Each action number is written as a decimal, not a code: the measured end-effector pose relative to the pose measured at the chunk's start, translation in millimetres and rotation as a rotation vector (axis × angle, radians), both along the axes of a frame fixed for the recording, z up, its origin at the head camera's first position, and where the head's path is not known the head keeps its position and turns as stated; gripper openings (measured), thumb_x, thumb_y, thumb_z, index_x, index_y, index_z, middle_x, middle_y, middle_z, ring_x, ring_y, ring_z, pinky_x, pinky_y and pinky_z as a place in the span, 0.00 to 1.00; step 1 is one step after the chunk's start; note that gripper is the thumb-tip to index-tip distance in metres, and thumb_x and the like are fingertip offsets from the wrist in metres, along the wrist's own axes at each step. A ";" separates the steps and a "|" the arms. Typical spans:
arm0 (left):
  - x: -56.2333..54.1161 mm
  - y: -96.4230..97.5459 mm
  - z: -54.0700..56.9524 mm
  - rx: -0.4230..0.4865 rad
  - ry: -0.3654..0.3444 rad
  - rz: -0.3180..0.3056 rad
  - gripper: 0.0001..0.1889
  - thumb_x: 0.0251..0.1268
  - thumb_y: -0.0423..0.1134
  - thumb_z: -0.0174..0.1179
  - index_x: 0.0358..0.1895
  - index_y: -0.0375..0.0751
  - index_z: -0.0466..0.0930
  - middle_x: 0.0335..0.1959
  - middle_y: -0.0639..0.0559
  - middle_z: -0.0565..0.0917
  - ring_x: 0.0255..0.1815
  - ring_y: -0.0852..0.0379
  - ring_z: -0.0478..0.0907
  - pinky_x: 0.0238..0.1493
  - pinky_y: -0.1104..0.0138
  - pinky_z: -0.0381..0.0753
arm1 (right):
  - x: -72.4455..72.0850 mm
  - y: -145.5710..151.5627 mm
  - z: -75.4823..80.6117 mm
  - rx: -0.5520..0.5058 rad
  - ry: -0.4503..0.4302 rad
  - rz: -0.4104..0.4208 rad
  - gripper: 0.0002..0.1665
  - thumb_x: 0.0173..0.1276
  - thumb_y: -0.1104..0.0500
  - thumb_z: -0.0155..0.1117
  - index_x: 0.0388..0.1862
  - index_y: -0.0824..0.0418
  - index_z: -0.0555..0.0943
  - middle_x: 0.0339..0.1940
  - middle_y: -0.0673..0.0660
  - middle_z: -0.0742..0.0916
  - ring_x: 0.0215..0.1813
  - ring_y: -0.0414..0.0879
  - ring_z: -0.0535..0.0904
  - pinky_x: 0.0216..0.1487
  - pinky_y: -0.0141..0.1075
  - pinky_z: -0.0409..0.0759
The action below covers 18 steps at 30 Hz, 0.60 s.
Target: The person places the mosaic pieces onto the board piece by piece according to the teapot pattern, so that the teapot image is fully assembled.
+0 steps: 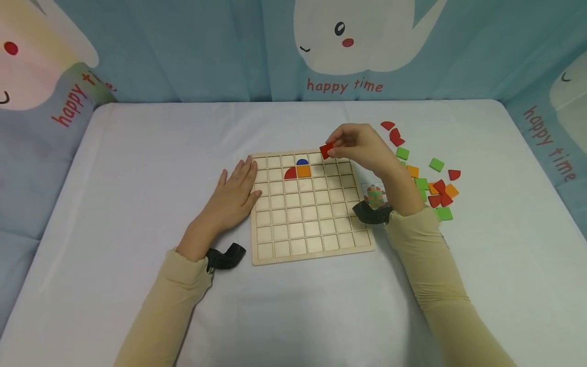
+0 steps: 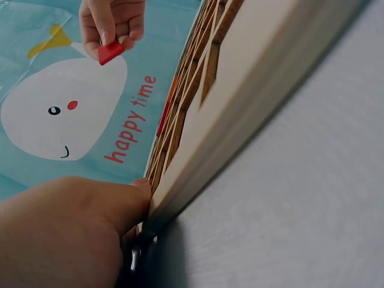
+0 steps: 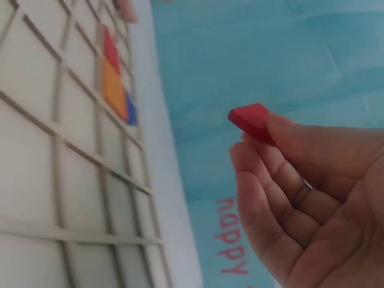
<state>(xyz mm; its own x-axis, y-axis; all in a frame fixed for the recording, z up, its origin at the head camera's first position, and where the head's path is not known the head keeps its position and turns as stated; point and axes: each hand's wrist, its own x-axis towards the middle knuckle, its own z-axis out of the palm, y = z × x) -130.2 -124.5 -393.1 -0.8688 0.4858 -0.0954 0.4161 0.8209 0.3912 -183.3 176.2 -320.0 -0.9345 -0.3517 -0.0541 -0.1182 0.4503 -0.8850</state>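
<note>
A wooden grid board [image 1: 314, 206] lies on the table, with a red quarter-circle tile [image 1: 290, 173], an orange square tile [image 1: 303, 171] and a blue half-circle tile [image 1: 302, 161] in its upper cells. My left hand [image 1: 231, 196] rests along the board's left edge, fingers extended; its thumb [image 2: 129, 201] touches the rim in the left wrist view. Over the board's upper right part, my right hand [image 1: 362, 148] pinches a small red tile [image 3: 253, 120] between thumb and fingers. The fingertips hide part of this tile.
Right of the board, loose red, orange and green tiles [image 1: 422, 184] are scattered, some overlapping. A printed pattern card [image 1: 374, 195] lies by the board's right edge, partly behind the right wrist's black camera mount [image 1: 370, 213]. A blue curtain [image 1: 206, 51] hangs behind the table.
</note>
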 end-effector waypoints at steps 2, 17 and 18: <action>-0.4 -0.3 -0.2 0.000 -0.001 -0.002 0.34 0.77 0.47 0.37 0.74 0.33 0.35 0.76 0.43 0.35 0.76 0.46 0.32 0.69 0.46 0.29 | -1.8 -4.3 -4.4 -0.009 -0.032 0.009 0.08 0.63 0.68 0.64 0.41 0.70 0.80 0.33 0.59 0.82 0.37 0.53 0.78 0.43 0.39 0.80; -2.8 0.4 -0.4 -0.009 -0.010 -0.003 0.34 0.77 0.48 0.37 0.74 0.33 0.35 0.76 0.43 0.34 0.76 0.46 0.32 0.70 0.46 0.29 | -10.5 -10.0 -28.8 0.148 -0.080 0.048 0.11 0.66 0.68 0.60 0.46 0.68 0.83 0.44 0.60 0.85 0.39 0.46 0.77 0.41 0.32 0.74; -2.8 0.6 -0.6 -0.007 -0.011 -0.003 0.34 0.77 0.48 0.37 0.74 0.33 0.35 0.76 0.43 0.35 0.76 0.46 0.32 0.70 0.46 0.29 | -10.3 -10.9 -29.7 0.165 -0.079 0.049 0.11 0.66 0.68 0.60 0.46 0.69 0.83 0.44 0.61 0.85 0.40 0.46 0.78 0.41 0.33 0.74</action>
